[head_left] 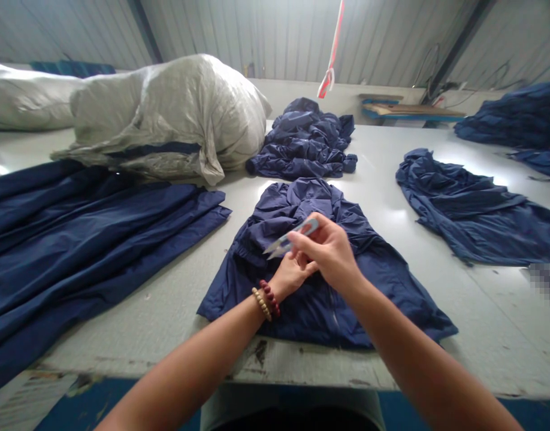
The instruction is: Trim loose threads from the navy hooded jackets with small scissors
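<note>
Navy cloth, viz. a zipped garment (383, 299), is spread on the pale table (167, 317) at ctr., nearest the table's front edge. Thread snips (310, 227) are gripped in the R hand (331, 248), tips directed L above the cloth. The L hand (293, 275) is placed over the garment, just below the R hand; its fingers are partly hidden, so its grip can't be told. Bead bracelets (269, 293) are worn at the L wrist. Crumpled garments (306, 140) are heaped behind, beside a bulging sack (221, 102).
</note>
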